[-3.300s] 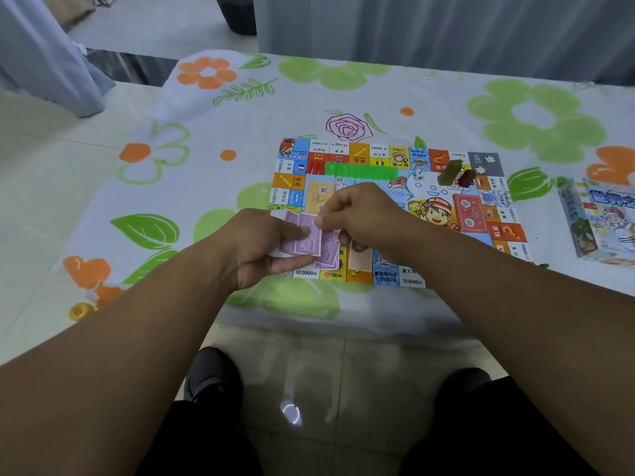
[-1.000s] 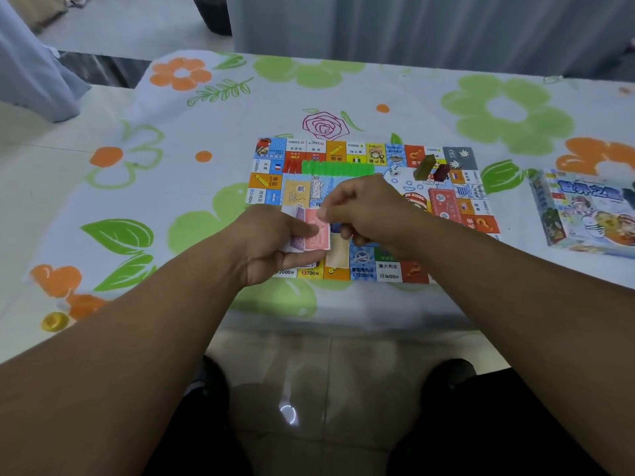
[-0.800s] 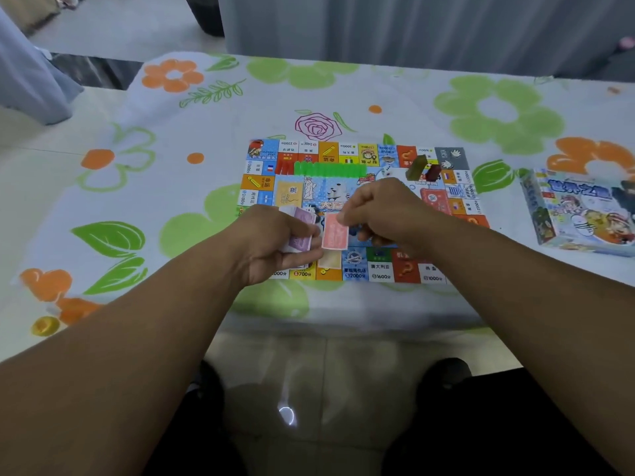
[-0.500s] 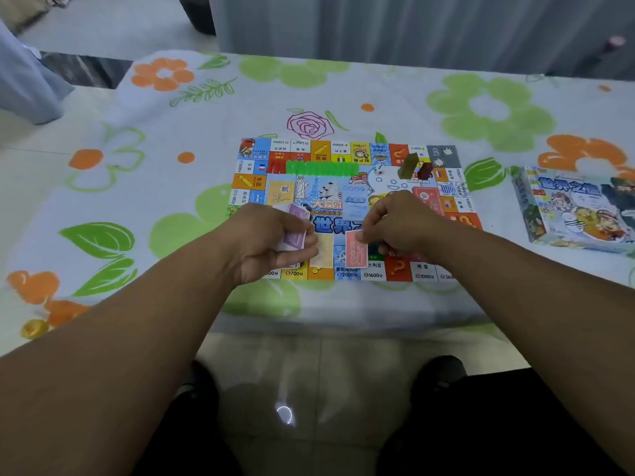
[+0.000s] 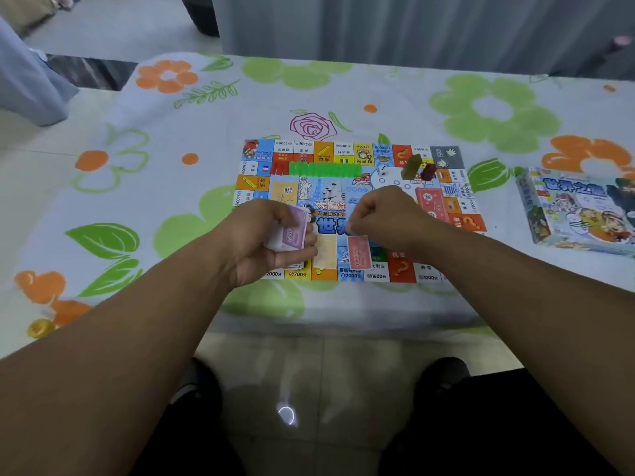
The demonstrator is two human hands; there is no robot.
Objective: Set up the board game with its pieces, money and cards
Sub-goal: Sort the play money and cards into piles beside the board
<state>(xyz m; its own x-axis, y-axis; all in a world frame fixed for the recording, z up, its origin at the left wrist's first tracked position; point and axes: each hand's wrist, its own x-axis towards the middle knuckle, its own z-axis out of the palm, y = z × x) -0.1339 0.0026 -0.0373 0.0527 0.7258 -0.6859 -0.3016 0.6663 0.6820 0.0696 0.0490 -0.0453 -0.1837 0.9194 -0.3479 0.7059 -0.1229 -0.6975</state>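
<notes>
Pink note (image 5: 359,252) on board (image 5: 457,197), long axis near-far.

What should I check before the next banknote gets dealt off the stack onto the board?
1. Left hand grips the purple money stack: ok.
2. Red note laid flat on the board: ok.
3. Right hand clear of the red note: cannot tell, fingertips sit at its top edge.
4. Yellow note lies beside the red note, no overlap: ok.
5. Game box is off the board: ok.
</notes>
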